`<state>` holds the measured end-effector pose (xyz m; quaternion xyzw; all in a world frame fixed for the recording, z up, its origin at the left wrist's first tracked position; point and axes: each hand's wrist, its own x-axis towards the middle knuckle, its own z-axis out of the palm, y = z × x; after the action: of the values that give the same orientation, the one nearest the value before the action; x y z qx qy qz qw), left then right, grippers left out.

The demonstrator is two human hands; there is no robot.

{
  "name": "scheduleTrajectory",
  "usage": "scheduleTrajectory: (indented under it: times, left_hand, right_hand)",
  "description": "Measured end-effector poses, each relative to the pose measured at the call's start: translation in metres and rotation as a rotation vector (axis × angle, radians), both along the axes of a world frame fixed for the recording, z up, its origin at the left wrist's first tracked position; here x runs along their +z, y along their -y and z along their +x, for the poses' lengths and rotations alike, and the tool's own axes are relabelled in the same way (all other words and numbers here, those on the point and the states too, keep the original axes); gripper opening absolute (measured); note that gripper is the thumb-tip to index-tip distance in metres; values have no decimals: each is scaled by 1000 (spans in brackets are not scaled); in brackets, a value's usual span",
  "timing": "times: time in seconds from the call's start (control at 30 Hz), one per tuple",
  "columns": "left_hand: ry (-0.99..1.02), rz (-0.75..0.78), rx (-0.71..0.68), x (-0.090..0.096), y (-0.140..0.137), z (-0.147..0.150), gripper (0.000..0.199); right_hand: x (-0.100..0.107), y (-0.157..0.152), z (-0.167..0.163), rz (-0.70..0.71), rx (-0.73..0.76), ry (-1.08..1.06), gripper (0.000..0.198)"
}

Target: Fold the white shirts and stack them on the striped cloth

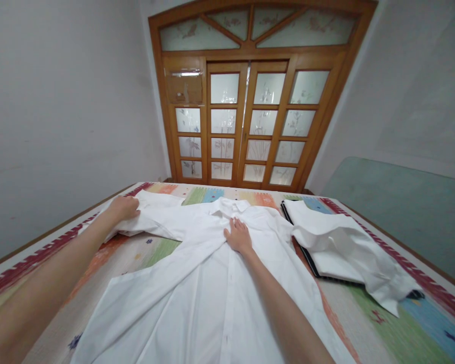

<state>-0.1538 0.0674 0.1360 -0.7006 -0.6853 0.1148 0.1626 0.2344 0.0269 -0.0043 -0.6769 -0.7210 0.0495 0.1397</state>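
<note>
A white button-up shirt (208,293) lies spread out, front side up, with its collar (229,206) at the far end. My left hand (125,206) is closed on the shirt's sleeve stretched out to the left; the fingertips are partly hidden. Just below the collar, my right hand (238,235) lies on the shirt front by the button strip, its fingers stretched out. More white cloth (161,198) lies beneath and beyond the left sleeve. The other sleeve (379,268) drapes to the right across a stack of folded white and black clothing (318,258).
Beneath everything is a colourful patterned cover (420,328) on a flat surface. A pale green board (402,207) leans at the right wall. Beyond the far edge stand wooden doors (242,151) with glass panes. A grey wall (72,101) rises on the left.
</note>
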Motion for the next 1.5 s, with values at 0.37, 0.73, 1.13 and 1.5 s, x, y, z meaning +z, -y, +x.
scheduleTrajectory:
  times: [0.37,0.73,1.13,1.5]
  left_hand:
    - [561,-210,-646,-62,-23,171,34]
    - [536,-304,-694,-112,-55,261,65]
    - [471,-195,-533,-135,-76,278,60]
    - [501,-105,-379,-130,-94,278,60]
  right_hand:
    - [-1,0,2,23,3,-21,62]
    - [-1,1,3,77,-20,-48,58]
    - [1,3,1,79,-28,-27,58]
    - [0,3,1,102,-41,-71,54]
